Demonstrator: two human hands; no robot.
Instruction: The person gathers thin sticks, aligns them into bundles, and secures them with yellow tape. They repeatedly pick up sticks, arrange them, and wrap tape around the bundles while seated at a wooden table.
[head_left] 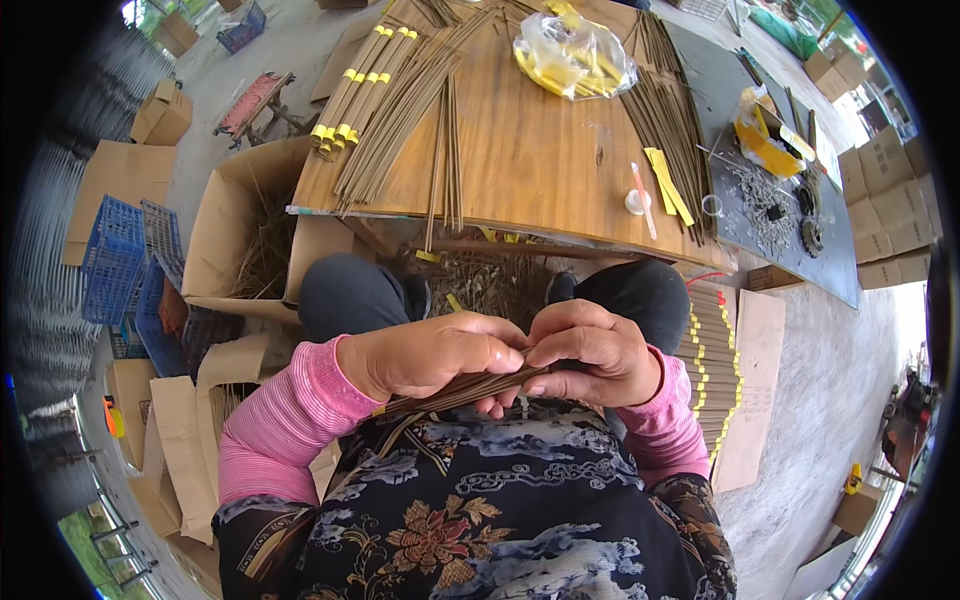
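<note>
Both hands work on the near side of the table [530, 170], over the person's lap: the left hand [435, 355] is curled over a bundle of thin brown sticks [462, 394], and the right hand [595, 350] grips the same bundle with thumb and bent fingers near its other end. To handle it well, the left hand would best keep the sticks snug and parallel while the right thumb and fingers work lightly, since a hard squeeze could bend or snap such slender pieces; rolling them gently should help the ends sit even. The bundle lies slantwise under the left palm and runs into the right hand, touching both; its right tip is hidden by the fingers, and a bit of yellow shows by its left end, too small to tell what it is. On the table's left part lie banded bundles [370, 85] with loose sticks [400, 130] beside them; at its far side rests a clear bag of yellow strips [575, 60], and near its right corner more yellow strips [668, 187].
</note>
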